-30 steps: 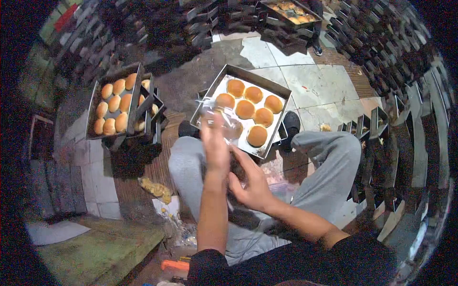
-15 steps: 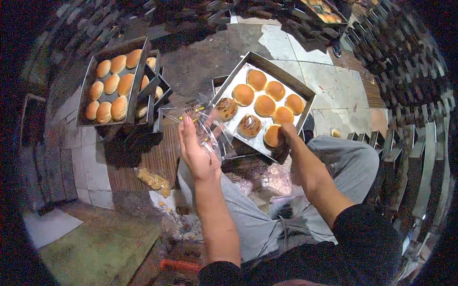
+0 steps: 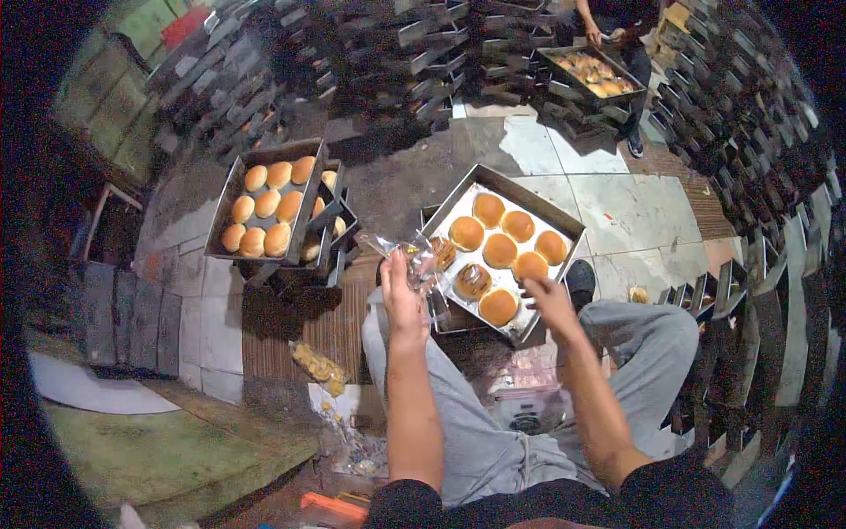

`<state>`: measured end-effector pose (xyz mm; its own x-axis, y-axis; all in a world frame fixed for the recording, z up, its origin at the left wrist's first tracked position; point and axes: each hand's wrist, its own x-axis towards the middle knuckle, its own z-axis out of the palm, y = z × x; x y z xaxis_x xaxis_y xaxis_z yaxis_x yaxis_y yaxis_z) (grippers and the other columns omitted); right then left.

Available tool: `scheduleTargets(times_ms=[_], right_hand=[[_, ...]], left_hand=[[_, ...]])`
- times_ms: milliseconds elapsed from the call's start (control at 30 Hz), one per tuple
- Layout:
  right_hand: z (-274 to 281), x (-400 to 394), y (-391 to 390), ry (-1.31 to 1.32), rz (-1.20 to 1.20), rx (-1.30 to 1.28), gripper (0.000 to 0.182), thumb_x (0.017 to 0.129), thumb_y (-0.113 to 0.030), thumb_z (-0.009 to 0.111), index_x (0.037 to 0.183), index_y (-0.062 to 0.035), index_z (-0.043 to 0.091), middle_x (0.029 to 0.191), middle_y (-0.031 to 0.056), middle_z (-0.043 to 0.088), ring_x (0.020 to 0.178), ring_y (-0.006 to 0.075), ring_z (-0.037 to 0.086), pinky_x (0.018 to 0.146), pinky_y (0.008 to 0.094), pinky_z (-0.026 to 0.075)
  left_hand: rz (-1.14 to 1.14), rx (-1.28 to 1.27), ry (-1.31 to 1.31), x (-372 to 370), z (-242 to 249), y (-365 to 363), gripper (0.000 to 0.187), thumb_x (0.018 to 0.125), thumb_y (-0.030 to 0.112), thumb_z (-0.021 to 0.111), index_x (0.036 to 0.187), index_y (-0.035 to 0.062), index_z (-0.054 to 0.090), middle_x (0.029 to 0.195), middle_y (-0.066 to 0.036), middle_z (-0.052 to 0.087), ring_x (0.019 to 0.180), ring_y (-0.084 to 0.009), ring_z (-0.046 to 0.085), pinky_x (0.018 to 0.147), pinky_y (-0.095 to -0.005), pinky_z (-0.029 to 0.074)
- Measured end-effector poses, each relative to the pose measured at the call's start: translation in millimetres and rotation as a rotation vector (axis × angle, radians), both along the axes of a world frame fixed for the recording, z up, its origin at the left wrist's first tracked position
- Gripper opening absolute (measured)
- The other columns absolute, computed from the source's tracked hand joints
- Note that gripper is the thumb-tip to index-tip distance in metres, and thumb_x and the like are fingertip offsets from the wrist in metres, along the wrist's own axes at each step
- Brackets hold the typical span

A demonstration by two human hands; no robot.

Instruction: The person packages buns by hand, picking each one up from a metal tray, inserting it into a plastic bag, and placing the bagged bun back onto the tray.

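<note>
Head view: my left hand (image 3: 404, 304) is standing upright with its thumb raised, holding a clear wrapper (image 3: 418, 263) against its fingers. That film is looking thin, crinkly and nearly weightless, probably slippery, so I am judging a pinch at its edge safest. My right hand (image 3: 553, 309) is reaching ahead, fingers loosely curled and fairly narrow, its tips at the near side of a plain bun (image 3: 530, 266); I cannot tell whether they are gripping or only touching it. I am expecting the bun to be light, soft and easily dented, best taken gently round its sides, low down. Between and just beyond the hands, the tray (image 3: 533, 204) is lying tilted askew, carrying plain buns and two darkly marked ones, the clearer marked bun (image 3: 473, 280) sitting between the hands. Ahead and left of my left hand, another tray of buns (image 3: 310, 196) is resting. Far beyond my right hand, a co-worker (image 3: 636, 19) is standing by a farther tray (image 3: 568, 78).
</note>
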<state>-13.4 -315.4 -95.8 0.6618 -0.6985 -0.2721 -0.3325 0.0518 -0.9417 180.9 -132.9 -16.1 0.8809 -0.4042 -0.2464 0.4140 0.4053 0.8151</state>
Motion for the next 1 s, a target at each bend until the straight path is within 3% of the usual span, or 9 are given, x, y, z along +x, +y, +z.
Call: scheduleTargets(times_ms=[100,167,233,267,367,400,533,633,1000], right_hand=[[163,-38,10,-0.613,0.094,0.325,0.058,0.096,-0.048,0.065,0.119,0.0054,0.063,0.095,0.0116,0.071,0.07,0.0115,0.064,0.059,0.0256,0.047],[258,-87,31,-0.788,0.305,0.409,0.059,0.095,-0.054,0.064,0.107,0.0037,0.066,0.084,0.0095,0.07,0.051,0.011,0.054,0.044,0.0268,0.037],[332,-109,48,-0.866,0.593,0.31,0.043,0.093,-0.042,0.065,0.08,-0.0012,0.064,0.065,0.0064,0.064,0.036,0.013,0.043,0.036,0.0292,0.031],[345,-113,51,-0.869,0.572,0.308,0.043,0.093,-0.042,0.065,0.08,-0.0012,0.064,0.065,0.0064,0.064,0.036,0.013,0.043,0.036,0.0292,0.031],[372,-113,58,-1.197,1.023,-0.206,0.048,0.108,-0.032,0.048,0.085,0.0042,0.07,0.06,0.0078,0.059,0.04,0.0206,0.046,0.038,0.0346,0.032],[383,-121,87,-1.134,0.693,-0.239,0.012,0.09,-0.027,0.077,0.088,-0.0145,0.079,0.047,-0.0038,0.039,0.036,0.0089,0.027,0.04,0.0316,0.015],[391,-111,72,-1.266,0.973,-0.386,0.005,0.088,-0.018,0.075,0.085,-0.0155,0.079,0.047,-0.0038,0.037,0.037,0.0083,0.028,0.041,0.0297,0.014],[391,-109,78,-1.251,0.968,-0.402,0.007,0.089,-0.017,0.074,0.084,-0.0159,0.079,0.048,-0.0039,0.037,0.037,0.0084,0.028,0.041,0.0294,0.014],[402,-90,98,-1.15,1.049,-0.472,0.016,0.092,-0.011,0.068,0.08,-0.0177,0.077,0.05,-0.0044,0.038,0.038,0.0087,0.027,0.041,0.0276,0.015]], left_hand=[[-0.041,0.031,-0.049,-18,4,-1,0.043,0.105,0.045,0.055,0.127,0.0082,0.048,0.118,-0.008,0.059,0.104,-0.0217,0.065,0.083,-0.0374,0.054],[-0.085,0.046,-0.071,-28,8,-2,0.042,0.105,0.045,0.053,0.128,0.0091,0.049,0.118,-0.007,0.06,0.104,-0.0203,0.065,0.082,-0.0364,0.054],[-0.096,0.099,-0.074,-36,10,-6,0.044,0.105,0.047,0.053,0.129,0.0097,0.048,0.117,-0.005,0.06,0.105,-0.0194,0.064,0.083,-0.0361,0.053],[-0.107,0.118,-0.077,-39,10,-9,0.046,0.105,0.048,0.052,0.131,0.01,0.048,0.117,-0.005,0.06,0.106,-0.0189,0.063,0.085,-0.0369,0.052],[-0.115,0.147,-0.066,-39,5,-17,0.047,0.105,0.049,0.051,0.131,0.0097,0.047,0.12,-0.006,0.06,0.106,-0.0191,0.062,0.085,-0.0381,0.051],[-0.135,0.143,-0.087,-38,3,-18,0.047,0.105,0.048,0.051,0.132,0.0094,0.047,0.122,-0.007,0.059,0.106,-0.0196,0.062,0.086,-0.0387,0.051],[-0.165,0.154,-0.114,-36,-3,-16,0.047,0.106,0.048,0.05,0.132,0.0095,0.046,0.122,-0.007,0.057,0.107,-0.02,0.061,0.086,-0.0398,0.052],[-0.139,0.136,-0.12,-32,-8,-15,0.046,0.105,0.048,0.052,0.131,0.0099,0.05,0.116,-0.006,0.064,0.096,-0.0175,0.068,0.07,-0.0324,0.055],[-0.158,0.051,-0.126,-20,-11,-9,0.048,0.104,0.05,0.052,0.129,0.0092,0.049,0.114,-0.006,0.065,0.094,-0.017,0.067,0.073,-0.0327,0.055]])
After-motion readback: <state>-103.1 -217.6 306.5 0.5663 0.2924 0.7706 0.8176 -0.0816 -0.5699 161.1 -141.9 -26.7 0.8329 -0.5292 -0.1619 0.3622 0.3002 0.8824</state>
